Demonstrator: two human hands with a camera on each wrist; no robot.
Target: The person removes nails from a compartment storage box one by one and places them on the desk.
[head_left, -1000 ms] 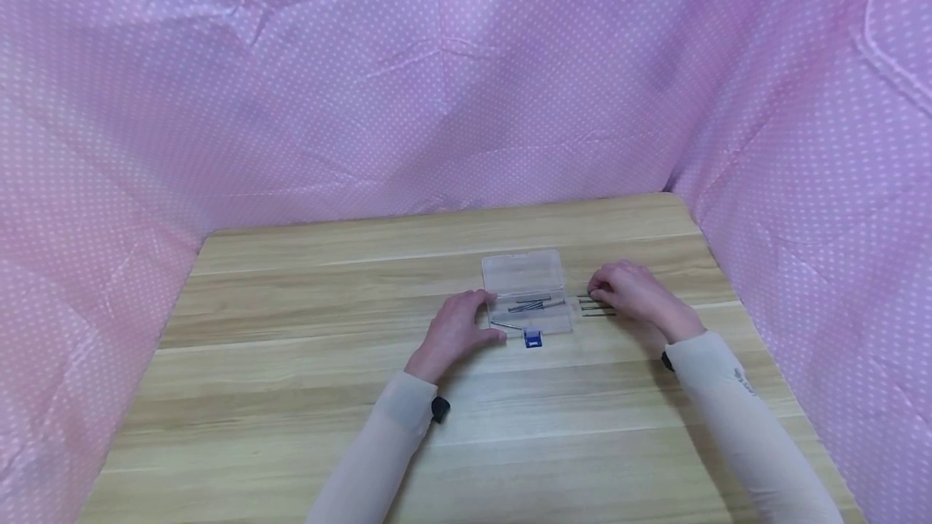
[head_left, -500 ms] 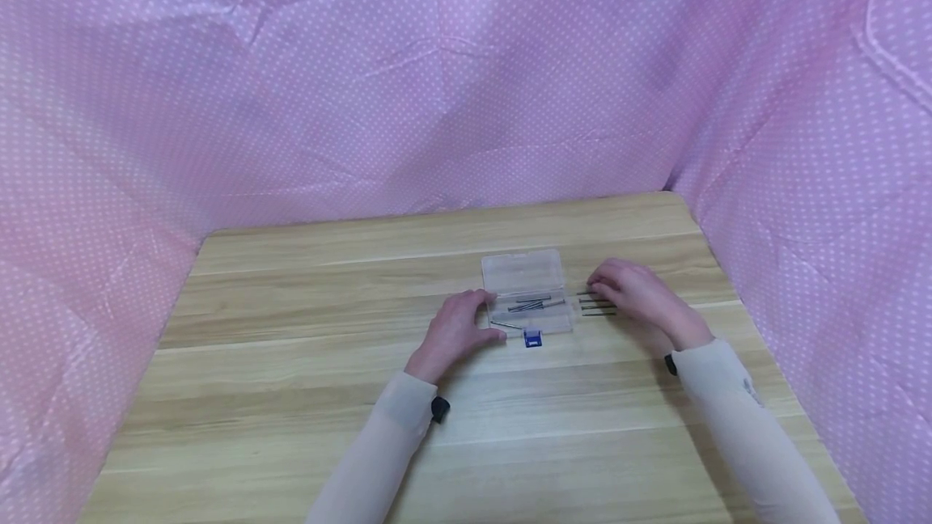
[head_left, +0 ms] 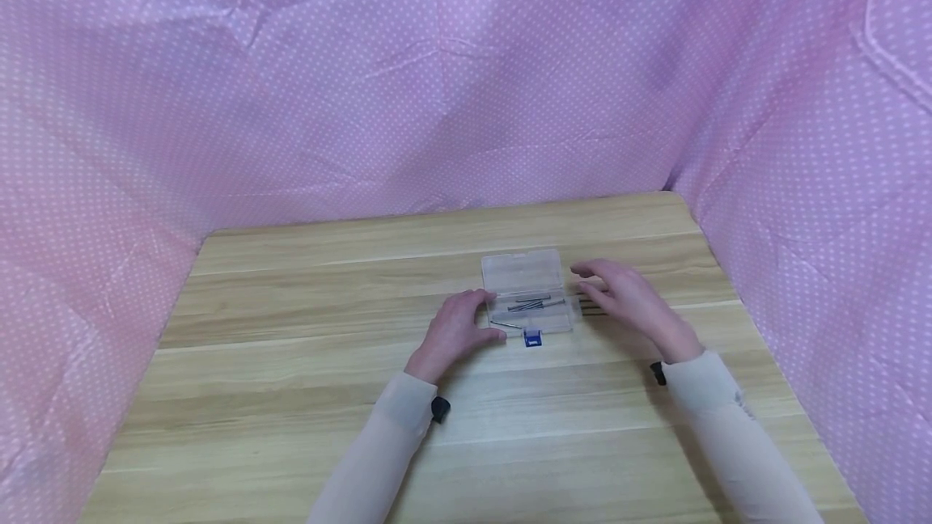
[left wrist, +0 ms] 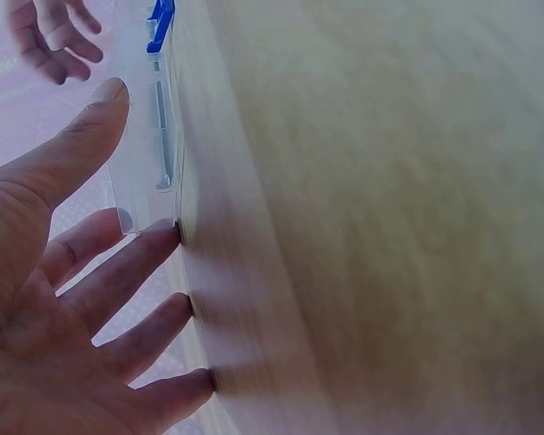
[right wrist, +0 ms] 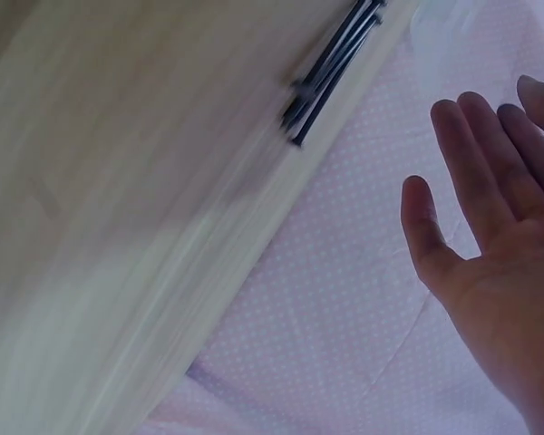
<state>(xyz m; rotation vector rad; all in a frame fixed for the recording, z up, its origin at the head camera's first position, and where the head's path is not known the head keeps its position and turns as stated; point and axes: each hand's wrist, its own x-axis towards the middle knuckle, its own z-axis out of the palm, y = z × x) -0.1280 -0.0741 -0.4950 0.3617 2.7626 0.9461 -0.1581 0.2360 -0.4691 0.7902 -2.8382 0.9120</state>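
Note:
A clear plastic box lies with its lid folded back, a blue latch at its front. My left hand holds its left end, thumb at the front edge and index finger at the back corner. In the left wrist view, the other fingertips of that hand touch the table. Several metal nails lie in the box, one of them apart near the front. My right hand, fingers spread and holding nothing, hovers over several nails laid in a row right of the box, partly hiding them.
The wooden table carries the box and nails. Pink dotted cloth hangs behind it and along both sides. A dark wrist device sits at the left cuff, another at the right.
My right hand has let go at the row of nails, opened its fingers and shifted left toward the box. My left hand and the box have stayed put.

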